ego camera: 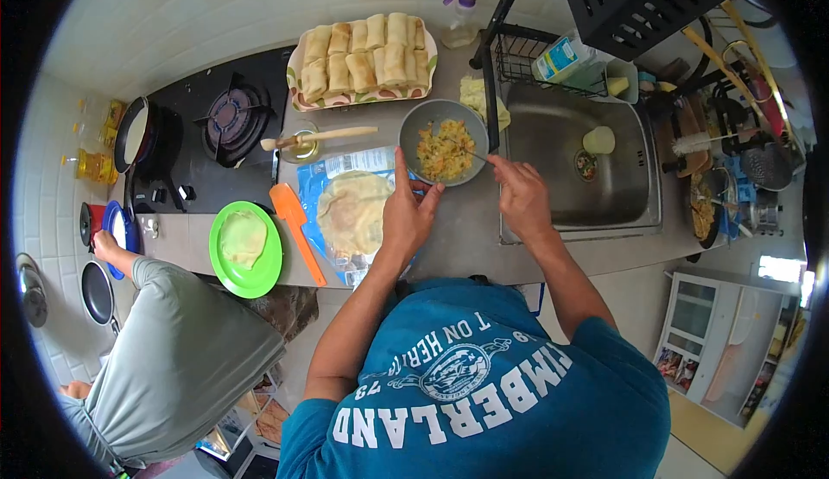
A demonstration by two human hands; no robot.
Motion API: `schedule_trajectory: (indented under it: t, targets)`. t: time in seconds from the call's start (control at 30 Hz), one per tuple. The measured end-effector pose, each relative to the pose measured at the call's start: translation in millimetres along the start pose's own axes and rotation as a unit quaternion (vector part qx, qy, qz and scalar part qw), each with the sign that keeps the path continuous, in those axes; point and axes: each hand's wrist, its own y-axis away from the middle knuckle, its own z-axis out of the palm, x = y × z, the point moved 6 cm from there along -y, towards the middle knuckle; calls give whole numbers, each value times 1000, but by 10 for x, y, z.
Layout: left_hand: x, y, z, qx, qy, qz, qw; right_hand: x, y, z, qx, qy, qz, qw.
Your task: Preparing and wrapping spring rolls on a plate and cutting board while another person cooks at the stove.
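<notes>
A grey bowl point(479, 155) of yellow chopped filling point(447, 152) stands on the counter. My left hand point(412, 210) steadies its near-left rim, with the fingers along the outside. In my right hand point(521, 197) is the handle of a metal spoon point(476, 155), whose head is sunk in the filling. Left of the bowl, a flat round crepe point(353, 210) lies on a blue and white plastic package point(314, 184), partly behind my left hand. Beyond the bowl, pale filled rolls point(359, 71) are stacked in two rows on a patterned tray point(363, 104).
A co-worker's hand point(107, 246) is by a blue bowl point(131, 236) at left. Nearby are a green plate point(227, 278) with a crepe, an orange spatula point(298, 226), a brush point(324, 137), and a gas stove point(181, 174) with a pan point(134, 132). A steel sink point(550, 161) lies right.
</notes>
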Motion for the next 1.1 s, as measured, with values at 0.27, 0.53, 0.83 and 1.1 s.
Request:
schedule_trajectory:
  t: [0.27,0.53,0.83,1.1]
  targets:
    - [24,1,0,3,-5,8,1000,-80,218,60,-48,-33,25,998]
    - [-14,-22,18,9,15,21,1000,-204,254,146,-93,-151,179,968]
    - [-96,-20,7,8,35,2,999,200,464,296,-133,-427,429,784]
    - [-176,738,-311,-67,-118,49,989,-221,401,218,-133,-464,418,770]
